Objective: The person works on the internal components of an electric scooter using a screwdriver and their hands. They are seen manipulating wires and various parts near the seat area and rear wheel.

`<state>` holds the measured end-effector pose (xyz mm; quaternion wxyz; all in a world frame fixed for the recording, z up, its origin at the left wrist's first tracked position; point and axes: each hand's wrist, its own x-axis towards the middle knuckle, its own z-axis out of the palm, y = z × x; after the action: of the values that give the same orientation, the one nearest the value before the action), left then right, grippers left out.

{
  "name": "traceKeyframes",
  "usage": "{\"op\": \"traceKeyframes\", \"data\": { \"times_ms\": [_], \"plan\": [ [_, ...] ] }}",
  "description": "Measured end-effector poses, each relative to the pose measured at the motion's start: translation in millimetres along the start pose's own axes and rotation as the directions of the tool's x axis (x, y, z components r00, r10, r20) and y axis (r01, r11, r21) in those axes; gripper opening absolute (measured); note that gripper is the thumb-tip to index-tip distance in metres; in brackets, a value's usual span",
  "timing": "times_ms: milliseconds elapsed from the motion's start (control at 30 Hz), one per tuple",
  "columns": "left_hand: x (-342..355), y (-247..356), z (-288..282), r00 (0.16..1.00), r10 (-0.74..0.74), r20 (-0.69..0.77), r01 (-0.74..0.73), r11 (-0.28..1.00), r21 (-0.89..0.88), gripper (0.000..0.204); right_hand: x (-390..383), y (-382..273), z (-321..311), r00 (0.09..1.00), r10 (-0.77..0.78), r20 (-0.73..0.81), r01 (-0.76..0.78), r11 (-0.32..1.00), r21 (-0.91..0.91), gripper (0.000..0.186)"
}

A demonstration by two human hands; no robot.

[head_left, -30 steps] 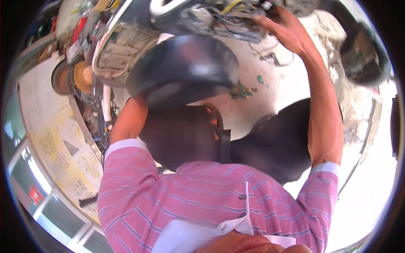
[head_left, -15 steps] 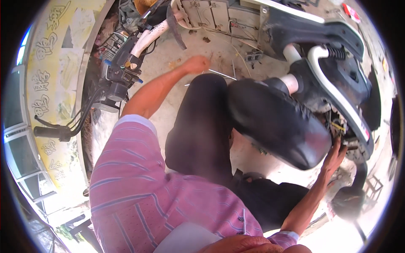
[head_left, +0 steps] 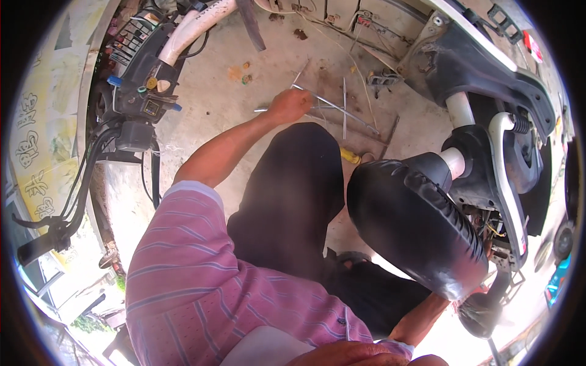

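My left hand (head_left: 290, 105) is closed on a thin silver metal rod (head_left: 351, 116) low over the floor, beside other crossed metal rods (head_left: 344, 97). Just beyond my bent knee lies a tool with a yellow handle (head_left: 349, 155). My right forearm (head_left: 421, 320) reaches behind the black padded seat (head_left: 406, 213) toward exposed wiring (head_left: 491, 229) on a white-and-black scooter (head_left: 505, 158); the fingers of that hand are mostly hidden by the seat.
Handlebars with switches (head_left: 146, 104) and a black grip (head_left: 33, 250) stand at my left, beside a yellow lettered board (head_left: 30, 140). Grey panels (head_left: 342, 18) and a loose cable lie at the far side of the concrete floor (head_left: 226, 91). A round mirror-like part (head_left: 479, 311) is at lower right.
My view has swung left. My left hand came from under the seat down to the metal rods and closed on one. My right hand stays by the wiring and is now more hidden.
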<state>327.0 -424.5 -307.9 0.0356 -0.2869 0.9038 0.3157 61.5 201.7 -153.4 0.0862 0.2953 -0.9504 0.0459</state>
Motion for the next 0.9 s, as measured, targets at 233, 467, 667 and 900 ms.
{"op": "traceKeyframes", "data": {
  "times_ms": [233,467,667,900],
  "plan": [
    [42.6,32.0,8.0,0.987,0.097,-0.126,-0.104,0.993,-0.052,0.020,-15.7,-7.2,-9.4,0.989,0.145,0.037,-0.148,0.982,0.121,0.069],
    [61.9,51.3,28.8,0.972,0.151,-0.182,-0.150,0.989,0.018,0.019,-26.2,-9.1,-15.0,0.950,0.301,0.081,-0.312,0.913,0.262,0.066],
    [68.8,63.1,53.9,0.961,0.255,-0.107,-0.239,0.961,0.138,0.017,-27.6,-16.4,-16.9,0.910,0.402,0.106,-0.412,0.839,0.355,0.064],
    [79.1,60.2,67.8,0.987,0.148,-0.059,-0.141,0.985,0.103,0.015,-23.1,-21.2,-13.3,0.871,0.475,0.124,-0.476,0.758,0.446,0.062]
  ]
}}
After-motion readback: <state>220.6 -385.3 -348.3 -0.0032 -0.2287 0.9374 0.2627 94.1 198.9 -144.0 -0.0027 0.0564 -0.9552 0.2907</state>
